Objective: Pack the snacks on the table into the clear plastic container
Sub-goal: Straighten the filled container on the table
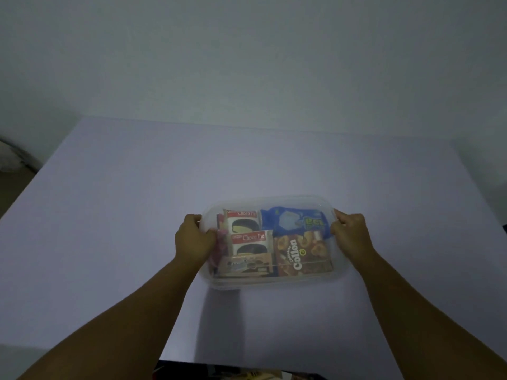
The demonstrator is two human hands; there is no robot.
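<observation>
Clear plastic container [277, 278], rounded-rectangular, lying level on the table at about 6 o'clock of table centre, long side across the view, covered by a clear lid [296, 202].

Inside, seen through the plastic:
- upper Choco Pie pack [242, 222], red and white, at 10 o'clock of the container's middle.
- second Choco Pie pack [251, 242], just below, overlapping the first.
- blue biscuit pack [295, 220] at 1 o'clock, slightly tilted.
- brown Collon box [303, 253] at 4 o'clock, lettering running sideways.
- tan sandwich-cookie pack [245, 266] at 7 o'clock, lying flat along the near wall.
- something pinkish [222, 244] at 9 o'clock, blurred.
</observation>
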